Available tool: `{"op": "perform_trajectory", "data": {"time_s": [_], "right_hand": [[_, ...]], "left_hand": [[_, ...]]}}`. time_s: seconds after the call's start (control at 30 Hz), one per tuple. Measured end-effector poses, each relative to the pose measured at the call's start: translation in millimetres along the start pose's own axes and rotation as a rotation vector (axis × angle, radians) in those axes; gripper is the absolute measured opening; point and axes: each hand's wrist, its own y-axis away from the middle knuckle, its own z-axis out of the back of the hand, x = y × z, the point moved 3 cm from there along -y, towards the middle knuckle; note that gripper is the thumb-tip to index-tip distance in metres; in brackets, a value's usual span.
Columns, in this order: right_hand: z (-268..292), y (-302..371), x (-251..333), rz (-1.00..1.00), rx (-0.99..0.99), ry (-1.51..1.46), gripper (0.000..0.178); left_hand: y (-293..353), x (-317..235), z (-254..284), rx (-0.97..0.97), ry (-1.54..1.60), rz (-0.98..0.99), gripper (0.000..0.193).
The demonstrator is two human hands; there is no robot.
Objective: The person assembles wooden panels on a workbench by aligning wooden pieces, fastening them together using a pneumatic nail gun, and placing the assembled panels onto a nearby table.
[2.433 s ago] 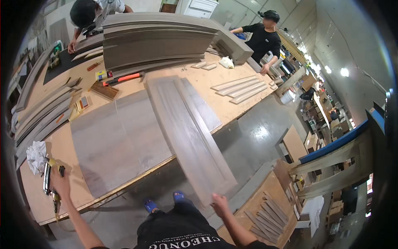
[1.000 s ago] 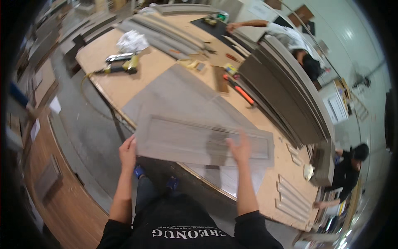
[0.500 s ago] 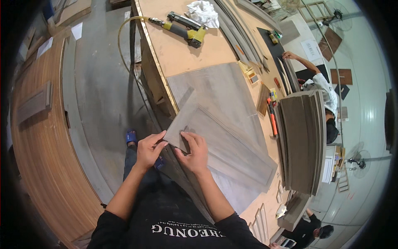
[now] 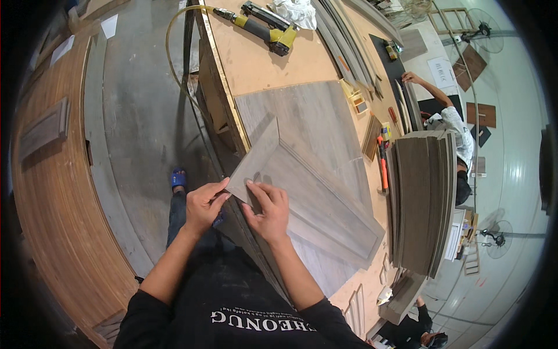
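Note:
A grey wood-grain framed cabinet door (image 4: 325,195) lies aslant over the workbench, its near left corner sticking out past the bench edge. My left hand (image 4: 204,206) pinches that corner between thumb and fingers. Just to the right, my right hand (image 4: 268,212) grips the short frame rail, its fingers curled on the upper face and the thumb at the edge. Beneath the door is a larger flat grey wood-grain sheet (image 4: 308,104). What my fingertips touch under the corner is hidden.
A yellow-and-black air nailer (image 4: 270,35) with its hose lies at the far end of the bench. Stacked dark panels (image 4: 421,203) stand right, beside an orange-handled tool (image 4: 382,166). Wood-grain boards (image 4: 70,186) are on the left. Two people work at the right.
The whole view has shifted slightly. Both hands still hold the same corner of the door, with only a small change in their position and the door's.

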Motion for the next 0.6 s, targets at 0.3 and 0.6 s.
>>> {"op": "perform_trajectory", "data": {"time_s": [0.3,0.6], "right_hand": [[9.8,-8.8,-14.7,-0.081,0.076,-0.044,0.060],[20.6,-76.7,-108.0,-0.212,-0.116,0.295,0.049]], "left_hand": [[10.5,5.7,-11.2,0.026,0.410,0.331,0.057],[2.0,21.2,-21.5,0.194,0.592,0.394,0.074]]}}
